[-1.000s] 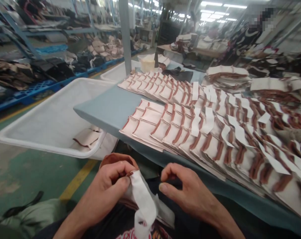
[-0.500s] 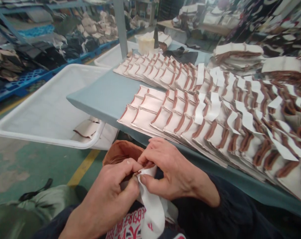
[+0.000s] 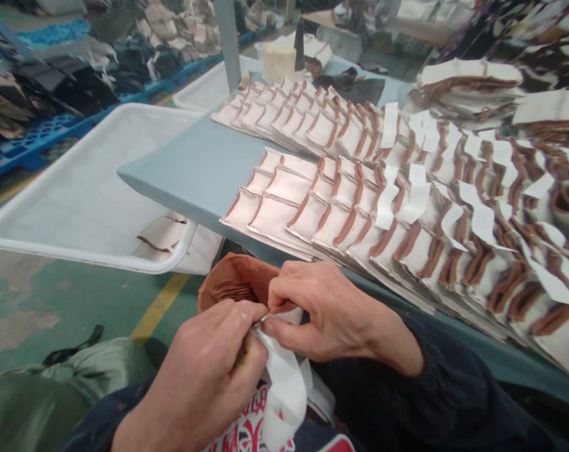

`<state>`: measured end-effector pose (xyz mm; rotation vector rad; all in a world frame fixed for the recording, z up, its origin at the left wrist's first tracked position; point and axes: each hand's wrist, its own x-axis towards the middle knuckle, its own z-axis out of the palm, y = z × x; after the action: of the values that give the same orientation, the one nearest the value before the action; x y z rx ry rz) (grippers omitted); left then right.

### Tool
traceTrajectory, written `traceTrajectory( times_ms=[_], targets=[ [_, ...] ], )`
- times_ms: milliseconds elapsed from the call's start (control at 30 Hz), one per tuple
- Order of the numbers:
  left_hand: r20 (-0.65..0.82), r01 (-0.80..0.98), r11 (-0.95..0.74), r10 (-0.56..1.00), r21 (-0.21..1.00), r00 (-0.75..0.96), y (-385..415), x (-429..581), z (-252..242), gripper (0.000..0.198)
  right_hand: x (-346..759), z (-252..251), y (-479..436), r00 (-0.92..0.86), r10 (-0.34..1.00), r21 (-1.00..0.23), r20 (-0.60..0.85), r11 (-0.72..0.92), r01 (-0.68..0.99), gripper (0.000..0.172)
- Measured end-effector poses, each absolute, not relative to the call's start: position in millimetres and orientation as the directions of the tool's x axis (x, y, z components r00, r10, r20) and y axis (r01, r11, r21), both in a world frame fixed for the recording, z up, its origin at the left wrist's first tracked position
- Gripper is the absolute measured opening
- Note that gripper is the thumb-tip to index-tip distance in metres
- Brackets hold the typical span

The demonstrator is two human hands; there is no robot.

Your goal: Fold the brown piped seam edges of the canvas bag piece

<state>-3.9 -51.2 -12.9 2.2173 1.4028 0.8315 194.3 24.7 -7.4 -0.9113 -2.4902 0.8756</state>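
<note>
Low in the view, over my lap, my left hand (image 3: 209, 370) and my right hand (image 3: 322, 311) meet in a pinch. Both are closed on a white paper strip (image 3: 282, 389) that hangs down from the fingertips. Under them lies a brown leather piece (image 3: 232, 285) with a stack of folded edges; my left hand seems to hold it too. Right behind the hands, rows of overlapping cream pieces with brown trim (image 3: 313, 207) lie on the grey-blue table (image 3: 190, 169), many with loose white strips curling up.
A white plastic tub (image 3: 77, 188) stands left of the table with a few pieces in its corner. A second tub (image 3: 209, 88), a cream container (image 3: 277, 63) and more stacks (image 3: 468, 81) sit farther back. Blue pallets with piled material (image 3: 53, 81) line the left aisle. A grey-green bag (image 3: 39, 395) lies on the floor.
My right hand moved left from its own pinch to join my left hand on the white strip. The view tilted down and closer to the table.
</note>
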Motion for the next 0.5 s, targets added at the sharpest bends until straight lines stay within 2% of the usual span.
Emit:
traceTrajectory(
  times_ms=[100, 367, 500],
  targets=[
    [0.27, 0.686, -0.403, 0.915, 0.606, 0.299, -51, -4, -15, 0.021, 193, -10, 24, -0.731, 0.68, -0.684, 0.05, 0.556, 0.471, 0.017],
    [0.069, 0.565, -0.203, 0.966, 0.8, 0.249, -41, -11, -16, 0.018, 190, -23, 13, -0.666, 0.743, -0.771, 0.074, 0.466, 0.434, 0.011],
    [0.109, 0.577, -0.237, 0.963, 0.782, 0.248, -41, -11, -20, 0.017, 187, -25, 8, -0.63, 0.773, -0.794, 0.074, 0.428, 0.432, 0.008]
  ],
)
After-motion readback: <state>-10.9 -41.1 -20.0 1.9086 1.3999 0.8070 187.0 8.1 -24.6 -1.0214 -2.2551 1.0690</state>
